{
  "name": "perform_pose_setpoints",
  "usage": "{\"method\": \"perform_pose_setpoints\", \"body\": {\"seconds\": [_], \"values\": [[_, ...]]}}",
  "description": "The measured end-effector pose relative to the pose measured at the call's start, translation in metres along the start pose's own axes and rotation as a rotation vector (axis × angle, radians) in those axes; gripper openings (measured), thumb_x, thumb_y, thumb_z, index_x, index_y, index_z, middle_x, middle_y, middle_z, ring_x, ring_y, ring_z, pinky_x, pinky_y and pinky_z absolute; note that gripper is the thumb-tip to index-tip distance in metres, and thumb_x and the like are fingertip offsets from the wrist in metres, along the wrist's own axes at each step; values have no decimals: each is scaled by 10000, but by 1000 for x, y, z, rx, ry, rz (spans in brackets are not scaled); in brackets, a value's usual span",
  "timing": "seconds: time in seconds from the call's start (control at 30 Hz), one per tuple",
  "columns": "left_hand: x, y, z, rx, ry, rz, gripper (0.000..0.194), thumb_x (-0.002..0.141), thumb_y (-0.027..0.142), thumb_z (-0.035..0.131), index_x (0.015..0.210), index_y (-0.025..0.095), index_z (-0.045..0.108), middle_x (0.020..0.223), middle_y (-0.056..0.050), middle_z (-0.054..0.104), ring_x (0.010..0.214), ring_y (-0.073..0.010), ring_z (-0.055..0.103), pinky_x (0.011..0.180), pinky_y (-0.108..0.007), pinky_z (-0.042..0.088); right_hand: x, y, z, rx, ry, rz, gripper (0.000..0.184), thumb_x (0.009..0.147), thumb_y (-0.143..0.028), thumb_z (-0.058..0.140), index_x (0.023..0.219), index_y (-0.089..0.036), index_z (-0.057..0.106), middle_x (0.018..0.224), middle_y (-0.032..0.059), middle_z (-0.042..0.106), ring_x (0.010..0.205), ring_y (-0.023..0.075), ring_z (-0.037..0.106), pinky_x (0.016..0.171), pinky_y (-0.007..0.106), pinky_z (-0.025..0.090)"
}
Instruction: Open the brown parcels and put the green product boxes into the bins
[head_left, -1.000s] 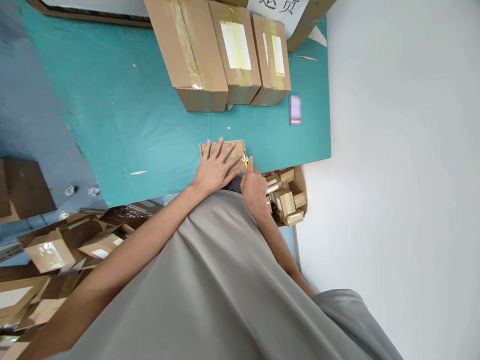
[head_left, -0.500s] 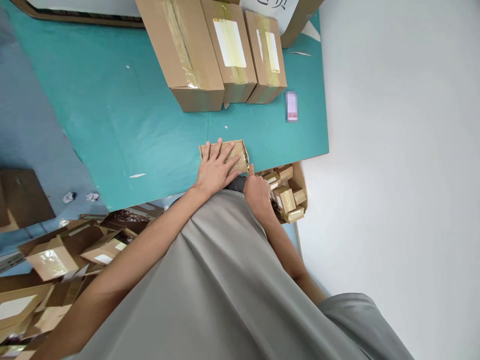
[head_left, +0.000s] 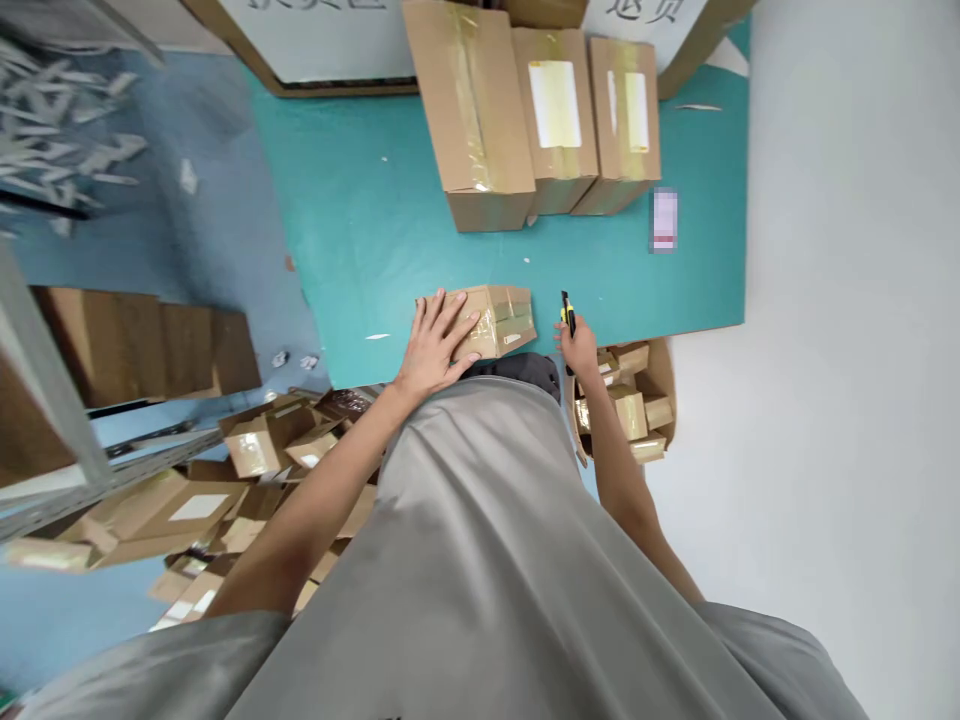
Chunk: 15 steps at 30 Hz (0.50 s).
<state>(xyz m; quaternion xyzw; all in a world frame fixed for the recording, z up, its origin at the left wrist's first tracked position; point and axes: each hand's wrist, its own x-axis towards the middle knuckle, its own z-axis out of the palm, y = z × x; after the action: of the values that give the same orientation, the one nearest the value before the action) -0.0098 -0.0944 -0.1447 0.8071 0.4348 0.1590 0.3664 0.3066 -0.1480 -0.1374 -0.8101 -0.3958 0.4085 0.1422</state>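
My left hand [head_left: 437, 345] lies with fingers spread on top of a small taped cardboard box [head_left: 506, 318] at the front edge of the teal table [head_left: 360, 270]. Clear tape and a small pale mark show on the box's right side. To the right of the box, and apart from it, my right hand [head_left: 579, 348] is closed around a black and yellow box cutter [head_left: 568, 312]. The cutter points away from my body, over the table.
Three taped cartons [head_left: 555, 130] stand at the table's back. A pinkish, blurred-out item [head_left: 664, 220] lies at the right. Below the edge, an open carton [head_left: 664, 385] holds several small boxes. Several opened boxes [head_left: 199, 505] are piled at lower left, near a metal rack [head_left: 45, 360].
My right hand has drawn away from the box to the right, and the cutter now shows clearly. My left hand stays on the box. The whole view has shifted.
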Motion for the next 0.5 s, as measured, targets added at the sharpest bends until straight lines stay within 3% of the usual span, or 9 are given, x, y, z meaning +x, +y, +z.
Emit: {"method": "perform_pose_setpoints", "body": {"seconds": [0.13, 0.27, 0.37, 0.5], "values": [[-37, -13, -17, -30, 142, -163, 752, 1067, 743, 525, 1673, 304, 594, 1811, -165, 472, 1751, -404, 317, 1401, -679, 273, 41, 6, 51, 154, -59, -62, 487, 1165, -456, 457, 1419, -91, 655, 1320, 239, 817, 1060, 214, 802, 956, 347, 636], [-60, -13, -24, -137, 291, -375, 707, 1106, 709, 504, 1614, 237, 645, 1670, -202, 592, 1586, -332, 559, 1307, -525, 489, 35, -11, 75, 98, -86, -190, 416, 1142, -458, 462, 1266, -141, 701, 1190, 142, 820, 1051, 219, 738, 999, 355, 601], [-59, -9, -19, -264, 353, -487, 703, 1088, 722, 550, 1547, 207, 682, 1561, -184, 652, 1453, -283, 657, 1184, -430, 603, 26, -22, 66, -17, -83, -259, 327, 1138, -394, 445, 1127, -170, 683, 1102, 111, 782, 1006, 223, 683, 991, 336, 571], [-37, -8, 6, -404, 327, -468, 647, 1051, 690, 619, 1428, 176, 731, 1474, -166, 716, 1363, -277, 703, 1107, -404, 651, 21, -21, 29, -173, -24, -277, 303, 1155, -370, 424, 1154, -179, 659, 1043, 106, 744, 951, 248, 668, 960, 359, 555]]}}
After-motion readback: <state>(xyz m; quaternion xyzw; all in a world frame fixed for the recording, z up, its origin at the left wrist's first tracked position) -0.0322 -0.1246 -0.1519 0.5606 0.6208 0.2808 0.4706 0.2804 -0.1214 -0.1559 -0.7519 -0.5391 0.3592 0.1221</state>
